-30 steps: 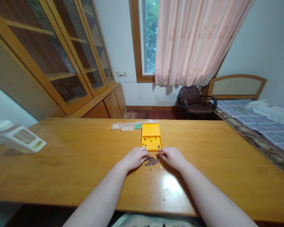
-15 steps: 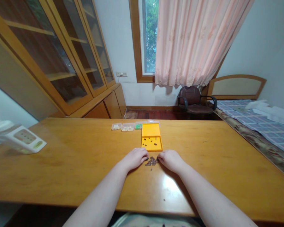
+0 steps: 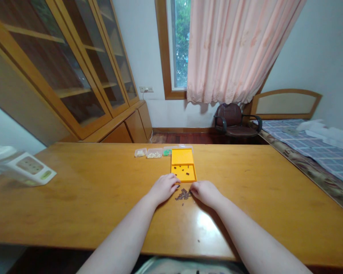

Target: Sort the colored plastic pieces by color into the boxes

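My left hand [image 3: 166,185] is at the near left corner of a yellow open box [image 3: 195,175], its curled fingertips over the box's front rim. Whatever is between those fingers is too small to make out. Just in front of the box, a small heap of dark brown pieces [image 3: 183,195] lies on the table. At the heap's right edge is my right hand [image 3: 204,191], its fingers pinched together; their grip hides what they hold. Several dark pieces [image 3: 187,174] are scattered inside the box's near half.
Behind the box stand clear tubs with green pieces [image 3: 167,152] and pale pieces [image 3: 154,153]. A smaller tub [image 3: 140,153] is left of them. One stray piece [image 3: 198,241] lies near the front edge of the wooden table [image 3: 103,198]. A white plastic container [image 3: 31,167] stands far left.
My left hand has moved from the heap's left side up and forward to the box's front left corner. My right hand has stayed at the heap.
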{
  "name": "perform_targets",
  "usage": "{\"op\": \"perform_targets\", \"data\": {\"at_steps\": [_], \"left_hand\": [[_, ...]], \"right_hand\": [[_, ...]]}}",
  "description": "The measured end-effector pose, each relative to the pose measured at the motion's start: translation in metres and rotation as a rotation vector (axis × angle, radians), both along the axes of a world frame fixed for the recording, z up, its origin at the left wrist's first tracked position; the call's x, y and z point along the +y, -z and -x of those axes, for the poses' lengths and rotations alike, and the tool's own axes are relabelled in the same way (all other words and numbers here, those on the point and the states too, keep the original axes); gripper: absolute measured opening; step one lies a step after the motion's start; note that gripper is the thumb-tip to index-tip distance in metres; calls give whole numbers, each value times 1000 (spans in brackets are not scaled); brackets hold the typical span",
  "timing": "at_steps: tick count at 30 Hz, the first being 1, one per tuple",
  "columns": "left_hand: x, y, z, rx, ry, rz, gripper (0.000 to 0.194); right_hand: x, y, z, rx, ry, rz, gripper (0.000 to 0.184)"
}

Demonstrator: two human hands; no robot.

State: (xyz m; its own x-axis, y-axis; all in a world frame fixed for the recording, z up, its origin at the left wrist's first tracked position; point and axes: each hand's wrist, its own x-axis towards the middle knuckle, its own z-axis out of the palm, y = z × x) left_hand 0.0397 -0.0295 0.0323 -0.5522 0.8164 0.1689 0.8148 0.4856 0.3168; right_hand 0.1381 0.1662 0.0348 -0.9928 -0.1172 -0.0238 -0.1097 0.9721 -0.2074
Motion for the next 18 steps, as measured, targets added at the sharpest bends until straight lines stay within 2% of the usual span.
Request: {"op": "perform_targets", "data": {"at_steps": [4, 7, 11, 18], "left_hand": [[5, -1, -4, -18, 96, 51, 19], [7, -1, -5, -28, 127, 79, 19], [7, 0, -4, -24, 133, 78, 16], [6, 6, -2, -57, 91, 58, 10]], "right_hand": [[2, 5, 5, 104, 26, 83, 24], [4, 9, 12, 233, 106, 149, 26], [6, 10, 17, 197, 216, 180, 28], [-4, 3, 4, 49, 45, 158, 30]]}}
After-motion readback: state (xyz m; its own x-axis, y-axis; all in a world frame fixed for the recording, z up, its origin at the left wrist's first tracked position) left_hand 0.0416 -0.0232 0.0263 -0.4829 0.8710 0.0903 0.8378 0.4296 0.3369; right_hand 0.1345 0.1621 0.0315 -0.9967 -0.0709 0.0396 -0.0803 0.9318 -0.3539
